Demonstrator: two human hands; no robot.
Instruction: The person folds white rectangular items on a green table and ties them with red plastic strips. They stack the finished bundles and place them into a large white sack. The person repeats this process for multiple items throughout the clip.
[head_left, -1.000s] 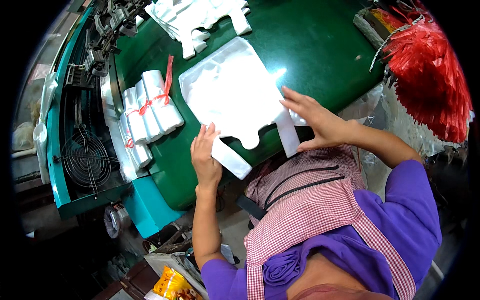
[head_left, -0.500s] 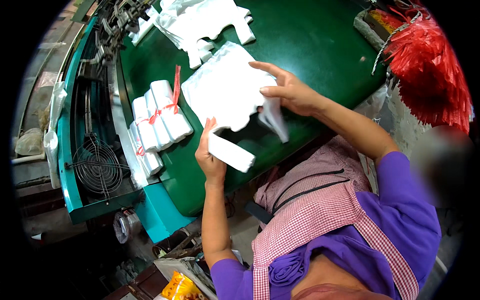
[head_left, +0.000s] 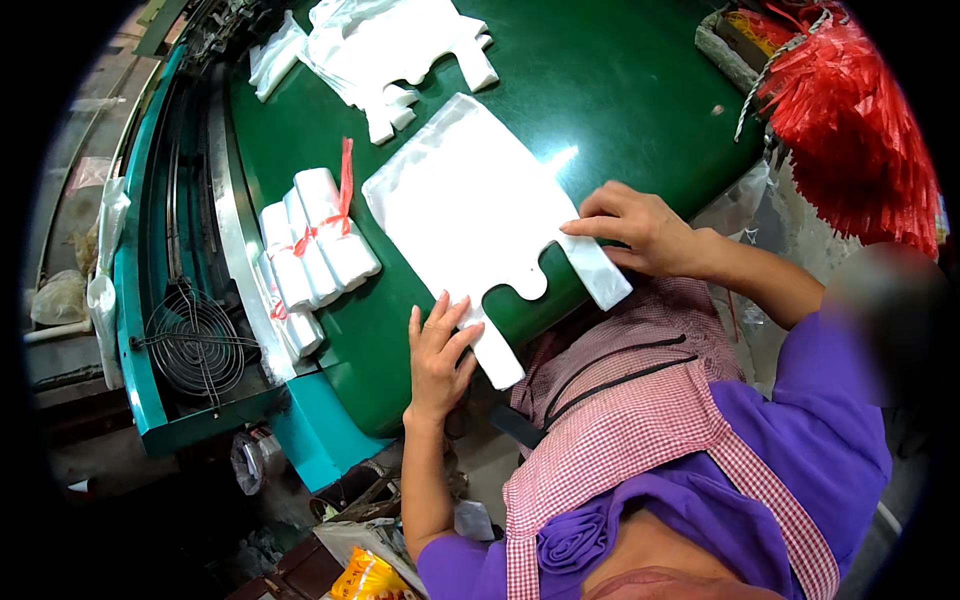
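The left hand (head_left: 437,355) reaches up from the lower edge, open, its fingers spread and their tips on the lower-left corner of a stack of white plastic bags (head_left: 465,205). The right hand (head_left: 640,232) comes in from the right with fingers half bent, fingertips touching the stack's right edge by the handle strip; whether it pinches the edge I cannot tell. The stack lies at the centre of the frame on the green tabletop (head_left: 640,110).

Half a second ago the stack was bunched, its right handle bent and blurred; now it is flat, both handles straight, and both hands sit lower in the frame.

At the bottom edge, a yellow packet (head_left: 366,578) bears pale markings, too small to read.
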